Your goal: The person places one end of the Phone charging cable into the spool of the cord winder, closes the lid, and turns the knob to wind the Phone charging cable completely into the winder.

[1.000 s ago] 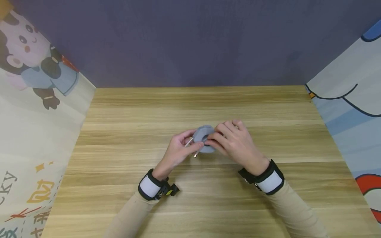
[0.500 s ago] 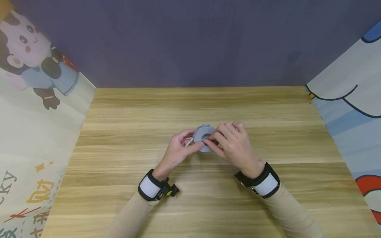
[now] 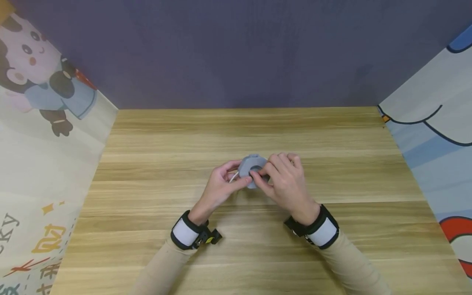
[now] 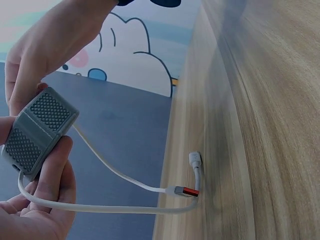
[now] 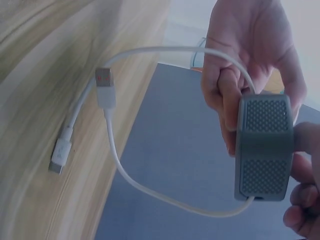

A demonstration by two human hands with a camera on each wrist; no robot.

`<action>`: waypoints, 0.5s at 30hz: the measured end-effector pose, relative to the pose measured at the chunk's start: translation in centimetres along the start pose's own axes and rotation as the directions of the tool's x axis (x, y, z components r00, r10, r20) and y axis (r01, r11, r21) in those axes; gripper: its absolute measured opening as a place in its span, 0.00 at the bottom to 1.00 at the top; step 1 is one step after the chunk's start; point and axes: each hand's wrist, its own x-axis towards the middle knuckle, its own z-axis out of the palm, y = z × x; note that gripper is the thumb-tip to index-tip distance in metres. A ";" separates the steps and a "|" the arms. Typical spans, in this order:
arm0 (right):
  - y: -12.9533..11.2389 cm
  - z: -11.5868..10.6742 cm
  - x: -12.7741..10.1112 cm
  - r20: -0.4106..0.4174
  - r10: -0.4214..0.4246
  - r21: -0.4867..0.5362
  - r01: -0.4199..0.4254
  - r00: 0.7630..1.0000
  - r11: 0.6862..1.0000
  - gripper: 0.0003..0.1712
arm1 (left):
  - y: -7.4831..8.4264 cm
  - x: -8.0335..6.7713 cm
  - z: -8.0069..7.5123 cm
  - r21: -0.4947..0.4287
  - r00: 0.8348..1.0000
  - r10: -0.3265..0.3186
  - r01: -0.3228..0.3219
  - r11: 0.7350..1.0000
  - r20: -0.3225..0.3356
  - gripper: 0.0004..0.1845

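Observation:
My left hand (image 3: 219, 186) grips a round grey cable winder (image 3: 246, 165) by its left side, thumb on the near face. The right hand (image 3: 287, 180) pinches at the hole in the winder's middle with thumb and fingertips; what they hold inside is hidden. Both wrist views show the ribbed edge of the winder, with a white cable (image 5: 150, 191) leaving it at two ends. One end has a USB-A plug (image 4: 186, 191) with a reddish inside; the other has a small USB-C-like plug (image 5: 60, 156). Both ends hang below the winder, near the table.
A wood-grain table (image 3: 184, 135) lies under the hands. Behind it stands a dark blue-grey wall (image 3: 236, 53). Cartoon-printed panels close off the left side (image 3: 85, 135) and right side (image 3: 424, 119). Each wrist wears a black strap (image 3: 187, 229).
My right hand and forearm have swung a little left and toward me, with the fingertips turning at the winder's hole. The plug seen below the winder is out of sight in the head view. The left hand stays put.

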 end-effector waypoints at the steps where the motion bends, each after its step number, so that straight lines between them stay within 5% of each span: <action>1: -0.1 0.0 0.0 -0.001 0.013 0.004 -0.013 1.000 1.000 0.21 | 0.0 0.0 0.0 0.003 1.000 0.000 0.000 1.000 -0.002 0.28; 15: -0.8 0.3 -0.1 -0.010 0.128 0.042 -0.128 0.992 0.991 0.19 | 0.0 0.0 0.2 0.002 1.000 -0.003 0.003 1.000 -0.014 0.28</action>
